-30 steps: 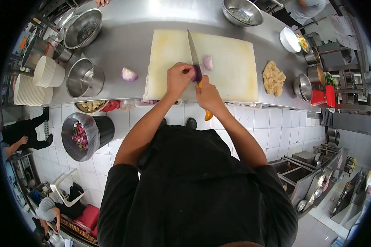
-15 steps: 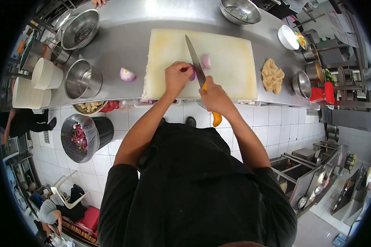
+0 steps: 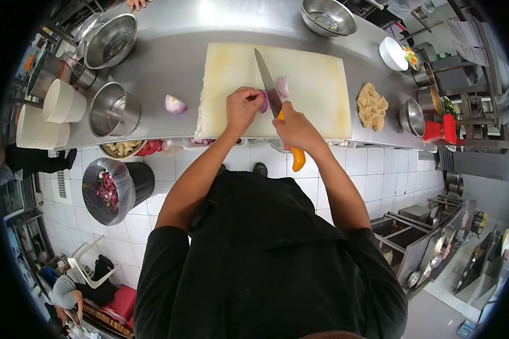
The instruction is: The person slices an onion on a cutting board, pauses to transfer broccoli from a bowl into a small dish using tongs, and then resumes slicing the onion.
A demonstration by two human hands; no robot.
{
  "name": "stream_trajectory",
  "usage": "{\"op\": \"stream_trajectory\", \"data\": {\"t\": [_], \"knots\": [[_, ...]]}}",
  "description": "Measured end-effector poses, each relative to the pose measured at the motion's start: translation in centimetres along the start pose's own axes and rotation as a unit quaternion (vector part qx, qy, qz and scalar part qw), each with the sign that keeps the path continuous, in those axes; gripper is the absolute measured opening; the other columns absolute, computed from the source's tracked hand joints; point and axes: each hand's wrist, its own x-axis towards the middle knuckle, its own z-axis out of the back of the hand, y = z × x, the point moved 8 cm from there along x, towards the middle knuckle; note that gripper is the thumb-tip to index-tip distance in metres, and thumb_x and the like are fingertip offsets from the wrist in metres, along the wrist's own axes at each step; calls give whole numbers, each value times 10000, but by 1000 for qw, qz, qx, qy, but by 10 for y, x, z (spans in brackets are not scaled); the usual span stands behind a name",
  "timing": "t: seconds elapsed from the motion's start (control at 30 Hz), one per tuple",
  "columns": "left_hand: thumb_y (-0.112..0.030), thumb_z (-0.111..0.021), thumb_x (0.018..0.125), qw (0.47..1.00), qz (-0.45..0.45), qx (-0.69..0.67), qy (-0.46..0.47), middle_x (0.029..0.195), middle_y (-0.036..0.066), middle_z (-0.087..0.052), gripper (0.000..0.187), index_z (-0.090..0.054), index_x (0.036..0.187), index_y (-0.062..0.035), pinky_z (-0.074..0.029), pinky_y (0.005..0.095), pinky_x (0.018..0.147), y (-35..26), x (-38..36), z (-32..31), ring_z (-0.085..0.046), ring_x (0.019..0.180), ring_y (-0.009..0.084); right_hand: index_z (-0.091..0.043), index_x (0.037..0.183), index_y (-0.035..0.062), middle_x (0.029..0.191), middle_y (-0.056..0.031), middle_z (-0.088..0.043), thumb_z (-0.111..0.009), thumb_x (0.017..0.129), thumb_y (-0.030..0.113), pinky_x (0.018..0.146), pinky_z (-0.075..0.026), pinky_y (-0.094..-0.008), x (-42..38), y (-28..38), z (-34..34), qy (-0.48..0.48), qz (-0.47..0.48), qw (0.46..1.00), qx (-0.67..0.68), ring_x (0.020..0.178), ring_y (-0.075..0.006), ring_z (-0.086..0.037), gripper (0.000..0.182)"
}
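Note:
My right hand grips a knife with a yellow handle, its long blade pointing away from me over the white cutting board. Beside the blade, the fingers of my left hand are closed on a piece of red onion. Just right of the blade lies a cut onion piece on the board. Left of the board, a red onion wedge rests on the steel table.
A steel pot, a perforated bowl and stacked white tubs stand on the left. A crumpled cloth lies right of the board. A lined bin with onion scraps stands on the floor. Another person's hand shows at the far edge.
My hands, the knife and the onion piece hold almost the same place. The view has shifted slightly. A person at the far left has moved.

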Motion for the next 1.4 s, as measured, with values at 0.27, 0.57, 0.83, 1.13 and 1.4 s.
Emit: {"op": "stream_trajectory", "data": {"t": [0.27, 0.57, 0.83, 1.13, 1.4], "knots": [[-79, -728, 784, 1000, 2, -3, -10, 875, 135, -720, 140, -747, 883, 17, -547, 293, 696, 6, 2, -1, -686, 723, 196, -395, 1104, -39, 832, -343, -639, -544, 918, 148, 747, -518, -560, 56, -35, -36, -130, 89, 984, -79, 749, -533, -631, 302], [-82, -721, 784, 1000, 17, -16, 2, 868, 133, -717, 141, -744, 882, 18, -543, 287, 695, 0, 1, 1, -685, 731, 196, -381, 1114, -26, 849, -248, -650, -520, 964, 163, 489, -528, -415, 8, 4, 0, -2, -3, 1000, -31, 506, -300, -647, 278], [-83, -728, 778, 1000, 15, -11, -1, 878, 136, -718, 152, -742, 888, 21, -548, 293, 712, 6, 1, 0, -691, 745, 197, -391, 1116, -58, 805, -310, -651, -534, 916, 137, 690, -537, -545, 16, -15, -29, -79, 37, 992, -94, 703, -446, -667, 314], [-72, -721, 778, 1000, 12, -1, -5, 855, 134, -717, 130, -752, 874, 10, -546, 292, 695, 6, 2, 0, -689, 728, 197, -410, 1109, -50, 816, -295, -661, -531, 918, 139, 669, -546, -511, 46, -13, -2, -50, 38, 996, -70, 663, -412, -672, 294], [-65, -714, 775, 1000, 4, 9, 0, 841, 130, -709, 132, -750, 876, 12, -536, 291, 678, 1, 2, 1, -676, 714, 193, -405, 1076, -67, 753, -254, -647, -524, 924, 124, 557, -550, -442, -9, 9, -5, 0, -12, 1000, -27, 508, -320, -641, 271]]}}
